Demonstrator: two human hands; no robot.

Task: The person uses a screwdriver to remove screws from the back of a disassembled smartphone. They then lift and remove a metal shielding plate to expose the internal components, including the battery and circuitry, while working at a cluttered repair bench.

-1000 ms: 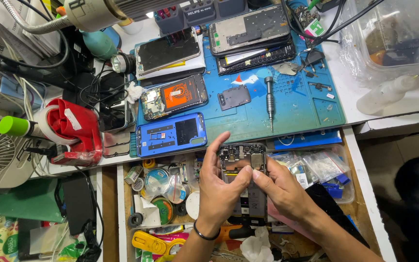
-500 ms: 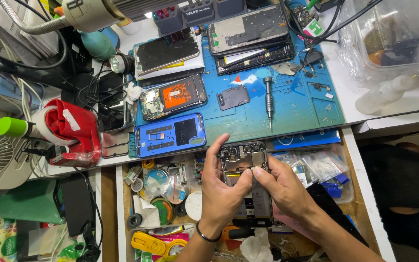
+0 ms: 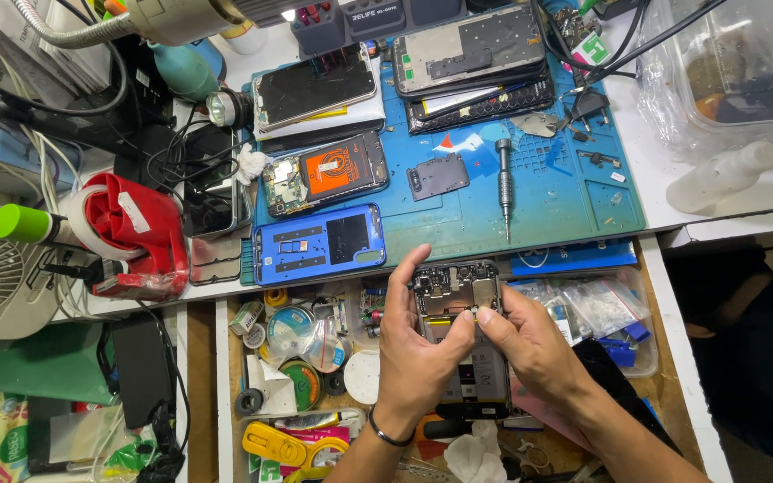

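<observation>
Over an open drawer [image 3: 664, 376] near the cluttered desk [image 3: 664, 192], the left hand [image 3: 418, 353] and right hand [image 3: 534, 344] pinch an opened phone [image 3: 460, 309] between them, which looks light, stiff and fragile, best held by its side edges, clear of the bare circuit boards.

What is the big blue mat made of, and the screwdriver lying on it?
The big blue work mat looks like soft, matte rubber or silicone: dull, with moulded little compartments. The slim grey screwdriver looks like metal, with a satin shine and ridged grip, though coated plastic is possible.
</observation>
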